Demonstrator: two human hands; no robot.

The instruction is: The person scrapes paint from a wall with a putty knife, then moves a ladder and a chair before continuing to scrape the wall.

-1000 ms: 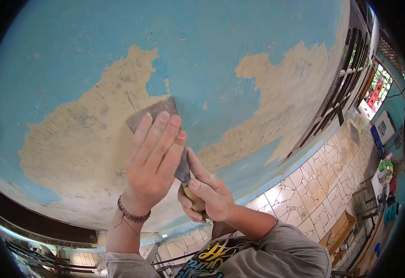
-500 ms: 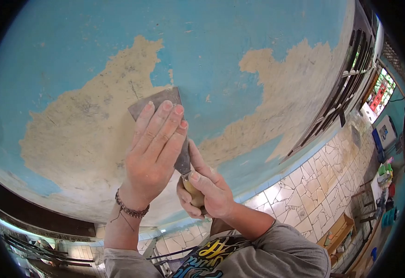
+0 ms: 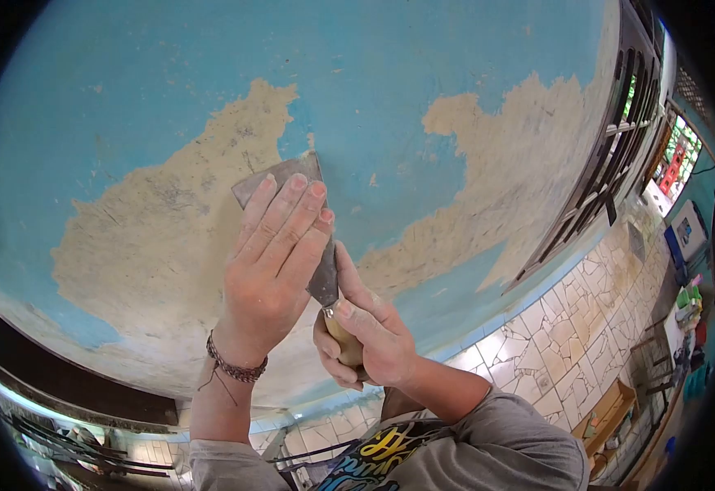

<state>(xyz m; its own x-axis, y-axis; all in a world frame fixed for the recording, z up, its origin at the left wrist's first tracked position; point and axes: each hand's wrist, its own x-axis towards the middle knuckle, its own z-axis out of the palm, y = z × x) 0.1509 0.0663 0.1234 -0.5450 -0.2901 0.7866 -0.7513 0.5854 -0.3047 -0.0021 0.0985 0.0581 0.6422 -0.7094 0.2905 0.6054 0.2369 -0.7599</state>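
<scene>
A metal scraper (image 3: 280,173) with a wooden handle lies flat against a blue painted wall (image 3: 423,74). My right hand (image 3: 366,331) grips the handle low down. My left hand (image 3: 272,266), with a braided bracelet at the wrist, presses its fingers flat on the blade. The blade's top edge sits at the border between blue paint and a large bare patch of tan plaster (image 3: 161,237).
A second bare plaster patch (image 3: 505,164) spreads to the right. A dark barred window frame (image 3: 611,155) stands at the far right. Below the wall runs a stone-pattern tiled base (image 3: 562,335). A wooden bench (image 3: 607,409) and coloured items stand at lower right.
The scraper and both hands have pushed slightly upward along the wall, toward the edge of the blue paint.
</scene>
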